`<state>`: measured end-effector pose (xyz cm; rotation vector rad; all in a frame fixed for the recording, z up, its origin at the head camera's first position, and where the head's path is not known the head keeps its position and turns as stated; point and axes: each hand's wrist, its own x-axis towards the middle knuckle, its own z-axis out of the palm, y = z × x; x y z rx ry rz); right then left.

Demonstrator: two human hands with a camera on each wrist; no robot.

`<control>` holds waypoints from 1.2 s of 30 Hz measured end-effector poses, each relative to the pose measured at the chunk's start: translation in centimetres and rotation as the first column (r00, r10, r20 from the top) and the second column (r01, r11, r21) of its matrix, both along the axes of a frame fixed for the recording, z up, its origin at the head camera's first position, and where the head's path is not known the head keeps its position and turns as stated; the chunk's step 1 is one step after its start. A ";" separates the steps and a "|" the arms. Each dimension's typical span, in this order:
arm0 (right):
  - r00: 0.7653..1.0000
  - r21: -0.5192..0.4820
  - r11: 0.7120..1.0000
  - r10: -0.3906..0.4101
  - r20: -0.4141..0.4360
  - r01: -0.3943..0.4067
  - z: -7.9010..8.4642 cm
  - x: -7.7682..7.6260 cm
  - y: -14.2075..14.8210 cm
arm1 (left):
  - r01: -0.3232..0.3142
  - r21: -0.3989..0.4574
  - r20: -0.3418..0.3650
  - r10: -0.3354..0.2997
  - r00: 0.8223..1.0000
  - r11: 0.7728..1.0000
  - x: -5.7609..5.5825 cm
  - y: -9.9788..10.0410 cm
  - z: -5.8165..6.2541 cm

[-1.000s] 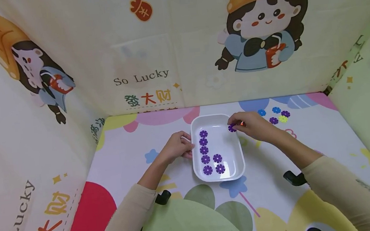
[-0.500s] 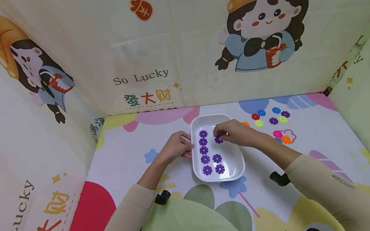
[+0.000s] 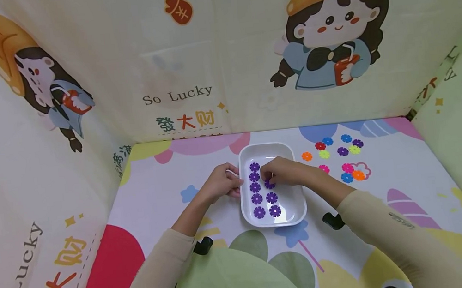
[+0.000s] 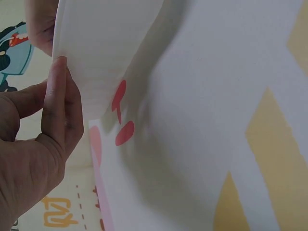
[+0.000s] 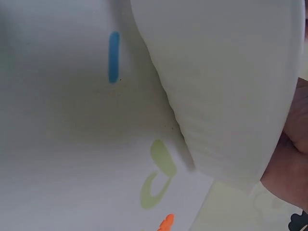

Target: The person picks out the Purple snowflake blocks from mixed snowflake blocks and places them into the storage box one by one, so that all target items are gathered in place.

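Observation:
A white tray [image 3: 298, 202] stands mid-table. My left hand [image 3: 223, 182] holds its left rim; in the left wrist view, fingers [image 4: 57, 101] lie along the tray wall [image 4: 103, 53]. Inside, purple snowflake discs [image 3: 255, 187] form a left column, with two more discs [image 3: 273, 204] in a shorter column beside it. My right hand [image 3: 285, 171] reaches over the tray, pinching another purple disc [image 3: 270, 184] just above that shorter column. In the right wrist view the tray wall [image 5: 221, 96] covers the fingertips, so only part of the hand [image 5: 288, 166] shows.
To the tray's right lie several loose discs: orange [image 3: 307, 156], red [image 3: 320, 146], yellow [image 3: 324, 154], pink [image 3: 348, 168], blue [image 3: 347, 178] and purple [image 3: 342, 151]. A printed cloth [image 3: 252, 105] hangs behind the table. Black wrist-camera mounts [image 3: 333, 221] stick out below the sleeves.
My right hand has carried the purple disc from the tray's upper right corner leftward and toward me, to the top of the shorter column. The left hand stays at the rim.

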<state>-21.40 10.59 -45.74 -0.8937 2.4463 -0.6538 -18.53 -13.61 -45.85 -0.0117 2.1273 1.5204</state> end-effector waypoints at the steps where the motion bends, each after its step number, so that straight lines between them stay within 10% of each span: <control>1: 1.000 0.011 1.000 0.001 0.000 -0.001 0.0 0.0 -0.1 | 0.001 0.000 -0.002 -0.001 1.000 1.000 0.0 0.0 0.0; 36: 0.998 0.129 0.992 -0.009 0.067 0.000 -0.8 -0.9 -1.3 | -0.001 0.003 -0.004 0.001 1.000 1.000 0.0 0.0 -0.2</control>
